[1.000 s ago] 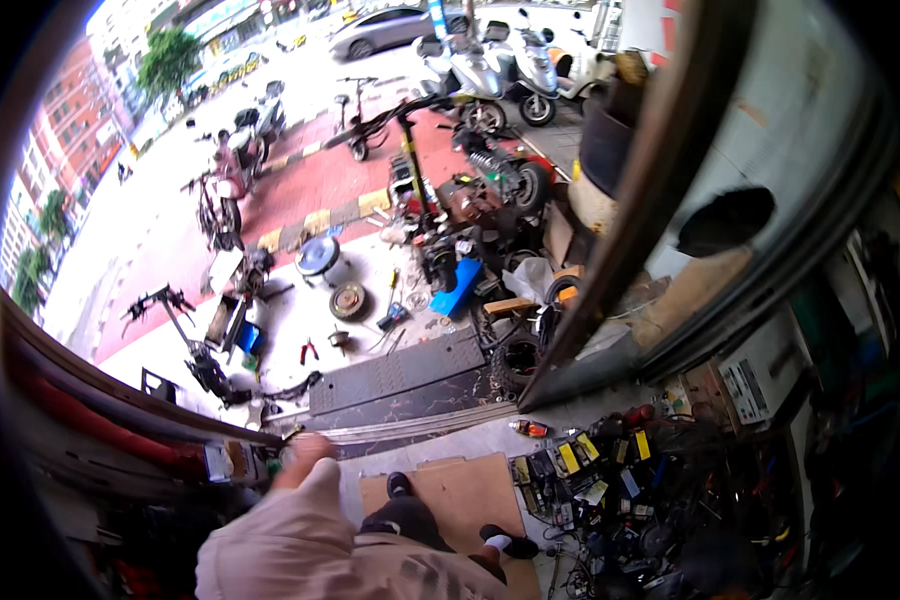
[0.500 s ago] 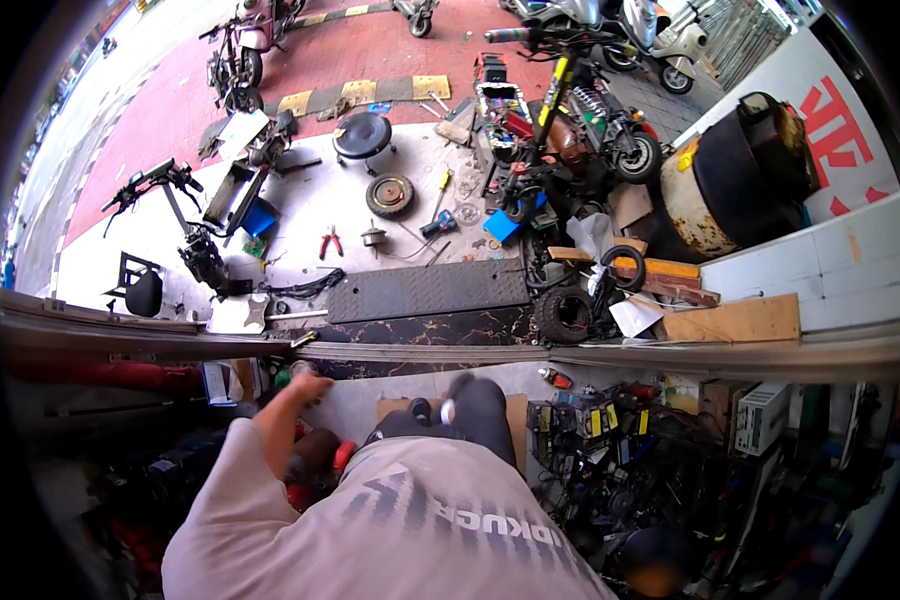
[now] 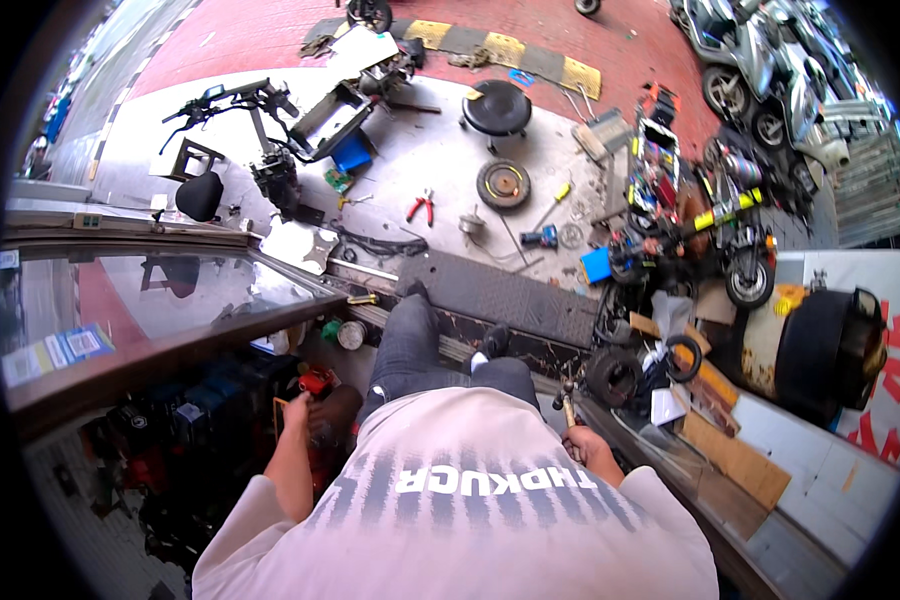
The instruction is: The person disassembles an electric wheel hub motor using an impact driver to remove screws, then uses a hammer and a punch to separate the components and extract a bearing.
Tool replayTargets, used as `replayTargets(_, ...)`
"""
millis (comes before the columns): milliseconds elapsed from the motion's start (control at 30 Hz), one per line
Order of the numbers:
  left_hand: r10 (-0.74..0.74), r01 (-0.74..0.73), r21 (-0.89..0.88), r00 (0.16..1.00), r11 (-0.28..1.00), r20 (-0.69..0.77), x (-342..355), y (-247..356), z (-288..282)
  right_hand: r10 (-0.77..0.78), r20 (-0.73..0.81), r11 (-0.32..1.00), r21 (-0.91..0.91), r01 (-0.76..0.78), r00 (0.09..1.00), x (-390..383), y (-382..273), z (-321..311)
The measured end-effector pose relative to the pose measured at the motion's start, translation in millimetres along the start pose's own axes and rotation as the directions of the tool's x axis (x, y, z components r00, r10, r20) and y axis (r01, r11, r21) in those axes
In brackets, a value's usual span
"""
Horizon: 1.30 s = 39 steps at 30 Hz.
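Observation:
My right hand (image 3: 592, 450) is at my right side, closed around the light wooden handle of what looks like a hammer (image 3: 569, 405). Its dark metal head points away from me, towards the door track. My left hand (image 3: 298, 410) hangs low on the left, next to a red object (image 3: 317, 380) and a thin orange strip. Its fingers are too small and crowded to show whether they hold anything. Ahead, a ridged dark ramp plate (image 3: 500, 295) lies beyond the door track, with one foot at its edge.
A glass door (image 3: 150, 310) is on the left. Outside are a round black stool (image 3: 497, 108), a small wheel (image 3: 503, 185), red-handled pliers (image 3: 421, 207), a blue power tool (image 3: 540, 237) and a partly dismantled scooter (image 3: 320, 120). Tires (image 3: 615, 375) and a drum (image 3: 815, 340) stand right.
I have stepped forward to the doorway, and the view has turned right. My left arm has drawn back from ahead. My right hand has come into view with the hammer.

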<state>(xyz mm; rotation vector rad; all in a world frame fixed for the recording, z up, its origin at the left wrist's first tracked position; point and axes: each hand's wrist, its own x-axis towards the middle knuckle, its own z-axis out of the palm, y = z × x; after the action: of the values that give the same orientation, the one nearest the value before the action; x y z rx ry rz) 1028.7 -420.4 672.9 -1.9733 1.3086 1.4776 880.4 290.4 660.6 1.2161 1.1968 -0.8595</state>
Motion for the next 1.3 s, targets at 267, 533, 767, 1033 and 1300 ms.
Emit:
replayTargets(267, -0.073, 0.072, 0.009, 0.987, 0.997, 0.146, 83.8, 118.8, 16.9, -0.128, -0.096, 0.948, 0.279, 0.15, 0.987, -29.1, -180.9, 120.9)
replayTargets(533, 0.34, -0.42, 0.305, 0.897, 0.855, 0.283, 30.1, 480.3, 156.9, -0.073, -0.203, 0.984, 0.144, 0.104, 0.976, -34.7, -249.3, 203.7)
replayTargets(767, 0.55, -0.817, 0.346, 0.569, 0.461, 0.611, 69.8, 700.7, 425.0, 0.017, -0.012, 0.867, 0.498, -0.008, 1.0, 65.8, -310.2, 261.8)
replayTargets(1033, 0.055, -0.95, 0.041, 0.025, -0.311, 0.998, -150.1, 810.6, 754.8, -0.295, -0.019, 0.108, 0.993, 0.053, 0.955, 51.8, -454.1, 381.6)
replayTargets(1300, -0.517, -0.914, -0.316, -0.147, -0.255, 0.843, -347.0, 734.1, 872.5, -0.421, -0.226, -0.57, 0.819, -0.063, 0.879, -60.6, -646.6, 354.8)
